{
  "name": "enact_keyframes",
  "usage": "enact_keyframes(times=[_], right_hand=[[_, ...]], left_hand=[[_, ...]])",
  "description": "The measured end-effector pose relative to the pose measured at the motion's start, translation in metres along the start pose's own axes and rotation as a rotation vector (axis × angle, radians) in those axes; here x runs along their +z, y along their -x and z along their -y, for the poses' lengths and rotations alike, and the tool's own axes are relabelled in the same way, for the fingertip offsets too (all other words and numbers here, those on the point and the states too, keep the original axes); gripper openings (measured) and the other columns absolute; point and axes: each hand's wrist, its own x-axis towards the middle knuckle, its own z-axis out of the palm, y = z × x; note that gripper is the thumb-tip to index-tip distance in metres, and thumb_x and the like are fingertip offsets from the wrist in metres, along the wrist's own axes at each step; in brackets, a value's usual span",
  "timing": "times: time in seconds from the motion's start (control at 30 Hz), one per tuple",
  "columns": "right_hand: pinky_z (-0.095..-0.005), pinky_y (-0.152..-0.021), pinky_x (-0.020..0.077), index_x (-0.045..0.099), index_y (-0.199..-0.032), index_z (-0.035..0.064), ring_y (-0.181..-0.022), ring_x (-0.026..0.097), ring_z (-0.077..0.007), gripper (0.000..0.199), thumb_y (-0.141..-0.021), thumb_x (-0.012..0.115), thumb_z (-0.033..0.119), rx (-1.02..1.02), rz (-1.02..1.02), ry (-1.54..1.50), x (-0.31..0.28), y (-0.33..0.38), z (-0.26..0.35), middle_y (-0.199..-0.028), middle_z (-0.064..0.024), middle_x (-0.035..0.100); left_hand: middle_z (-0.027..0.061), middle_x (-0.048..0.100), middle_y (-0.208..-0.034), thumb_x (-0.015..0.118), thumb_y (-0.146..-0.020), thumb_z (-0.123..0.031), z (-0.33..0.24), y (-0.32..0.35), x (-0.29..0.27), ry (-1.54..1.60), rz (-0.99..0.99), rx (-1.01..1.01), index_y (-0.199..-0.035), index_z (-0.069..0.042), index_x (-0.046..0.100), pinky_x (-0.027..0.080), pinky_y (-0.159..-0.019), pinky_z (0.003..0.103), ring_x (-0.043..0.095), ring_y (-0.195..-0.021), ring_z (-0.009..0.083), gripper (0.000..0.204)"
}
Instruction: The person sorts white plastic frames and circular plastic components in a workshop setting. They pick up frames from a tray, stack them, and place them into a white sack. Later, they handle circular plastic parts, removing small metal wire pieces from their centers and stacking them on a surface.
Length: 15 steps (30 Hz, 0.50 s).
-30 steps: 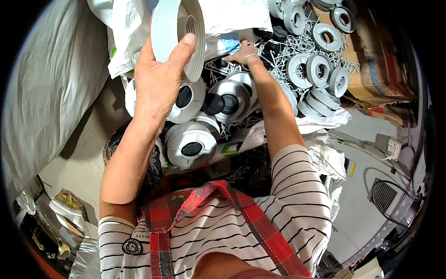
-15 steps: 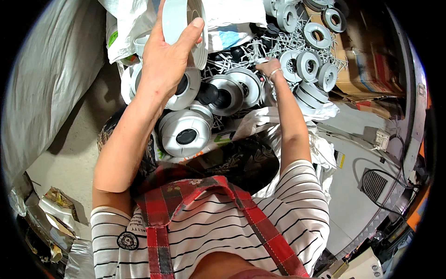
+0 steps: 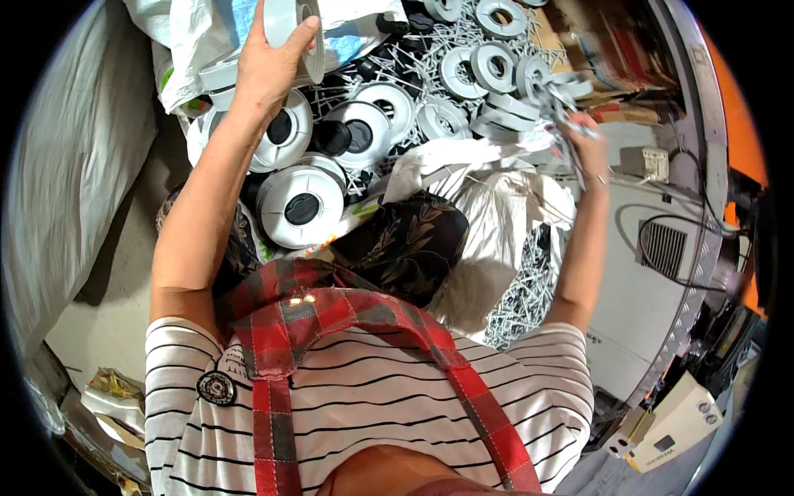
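Observation:
My left hand [image 3: 269, 70] is raised at the top of the view and grips a white round plastic ring part [image 3: 291, 29] by its rim. My right hand [image 3: 579, 136] has swung out to the right and is closed on a bunch of thin white metal pins [image 3: 556, 99]. Between the two hands lies a heap of white round plastic discs with black centres [image 3: 302, 207], mixed with loose white pins [image 3: 397, 70]. Grey-white rings [image 3: 488, 70] are stacked at the upper right.
A white sack [image 3: 496, 215] with more pins [image 3: 521, 302] lies by my right arm. A grey bag [image 3: 74, 165] fills the left side. A white appliance with a vent and cables [image 3: 653, 240] stands at right, cardboard boxes [image 3: 612, 50] above it.
My right hand left the pile of discs and moved right and outward, carrying a bunch of pins. My left hand stayed raised with the ring part.

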Motion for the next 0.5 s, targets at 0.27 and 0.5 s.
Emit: enact_keyframes(times=[0.27,0.5], right_hand=[[-0.0301,-0.082,0.0454,0.056,-0.107,0.0008,-0.091,0.056,-0.0150,0.049,-0.067,0.078,0.019,0.483,0.223,0.853,-0.167,0.183,-0.087,-0.097,-0.0075,0.062],[-0.0268,-0.077,0.0481,0.061,-0.098,-0.0023,-0.083,0.060,-0.0124,0.032,-0.078,0.071,0.021,0.029,0.183,0.385,0.010,0.095,-0.008,-0.087,-0.0094,0.064]], left_hand=[[0.0087,0.061,-0.093,0.071,-0.080,-0.028,0.034,0.005,0.000,-0.017,0.098,-0.048,-0.115,0.002,0.045,0.048,-0.075,0.028,0.059,-0.085,0.0132,0.053],[0.0060,0.062,-0.092,0.070,-0.081,-0.030,0.034,0.006,0.002,0.008,0.082,-0.089,-0.110,0.002,0.050,0.049,-0.073,0.028,0.059,-0.083,0.0123,0.046]])
